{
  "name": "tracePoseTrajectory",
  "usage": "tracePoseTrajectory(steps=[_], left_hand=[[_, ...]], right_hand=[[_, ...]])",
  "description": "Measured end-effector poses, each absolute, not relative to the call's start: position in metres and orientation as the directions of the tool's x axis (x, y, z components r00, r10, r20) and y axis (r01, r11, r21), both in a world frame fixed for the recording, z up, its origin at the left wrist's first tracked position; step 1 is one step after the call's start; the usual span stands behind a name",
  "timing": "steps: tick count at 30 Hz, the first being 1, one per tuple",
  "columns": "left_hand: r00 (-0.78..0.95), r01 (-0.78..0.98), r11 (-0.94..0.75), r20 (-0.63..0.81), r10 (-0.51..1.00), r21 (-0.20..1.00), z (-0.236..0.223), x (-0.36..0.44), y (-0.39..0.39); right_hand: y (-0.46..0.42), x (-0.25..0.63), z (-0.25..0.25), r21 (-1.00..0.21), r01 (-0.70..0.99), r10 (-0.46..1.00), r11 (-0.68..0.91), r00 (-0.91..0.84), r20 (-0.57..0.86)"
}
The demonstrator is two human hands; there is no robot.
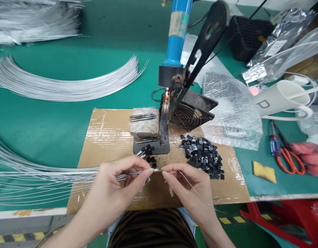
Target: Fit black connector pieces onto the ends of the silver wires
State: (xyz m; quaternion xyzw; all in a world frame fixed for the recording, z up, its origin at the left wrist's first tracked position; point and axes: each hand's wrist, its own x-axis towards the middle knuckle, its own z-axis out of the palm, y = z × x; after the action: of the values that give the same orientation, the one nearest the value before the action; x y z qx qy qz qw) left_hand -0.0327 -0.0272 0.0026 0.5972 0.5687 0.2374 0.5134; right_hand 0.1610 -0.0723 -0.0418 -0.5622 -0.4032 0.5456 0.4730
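Note:
My left hand (125,184) pinches a thin grey wire (134,173) between thumb and forefinger, near its end. Opposite it, my right hand (188,186) is closed in a pinch, its fingertips almost meeting the left ones. A fine silvery strand (194,190) runs out of the right hand toward the lower right. What lies between the fingertips is too small to make out. Just beyond my hands, wires with black connector ends (148,150) lie on the cardboard (107,137). Above stands a blue-handled soldering iron (174,44), its tip pointing down.
A heap of small black connectors (202,155) lies right of my hands. Bundles of grey wires (78,88) spread across the green table on the left. Behind are a wrapped block (143,129) and a fan (187,115). Orange-handled scissors (290,162), a yellow sponge (264,172) and a white mug (280,98) sit right.

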Motion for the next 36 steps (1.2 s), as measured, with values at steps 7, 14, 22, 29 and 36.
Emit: tracePoseTrajectory(steps=[7,14,22,29,36], left_hand=[[0.204,0.461,0.241,-0.366,0.908,0.854,0.0,-0.031,-0.03],[0.16,0.459,0.284,-0.393,0.905,0.842,0.006,-0.026,-0.032],[0.137,0.429,0.297,-0.386,0.912,0.853,0.007,-0.021,-0.032],[0.146,0.42,0.265,-0.352,0.924,0.868,0.009,-0.018,-0.031],[0.231,0.399,0.182,-0.291,0.929,0.899,0.0,-0.023,-0.029]], right_hand=[[-0.072,0.158,-0.042,-0.922,-0.206,0.943,-0.328,-0.015,-0.332],[-0.069,0.156,-0.04,-0.924,-0.228,0.951,-0.306,-0.018,-0.31],[-0.068,0.155,-0.039,-0.942,-0.195,0.961,-0.273,-0.001,-0.278],[-0.069,0.156,-0.039,-0.944,-0.178,0.959,-0.279,-0.009,-0.282],[-0.07,0.155,-0.039,-0.949,-0.162,0.962,-0.27,0.004,-0.274]])
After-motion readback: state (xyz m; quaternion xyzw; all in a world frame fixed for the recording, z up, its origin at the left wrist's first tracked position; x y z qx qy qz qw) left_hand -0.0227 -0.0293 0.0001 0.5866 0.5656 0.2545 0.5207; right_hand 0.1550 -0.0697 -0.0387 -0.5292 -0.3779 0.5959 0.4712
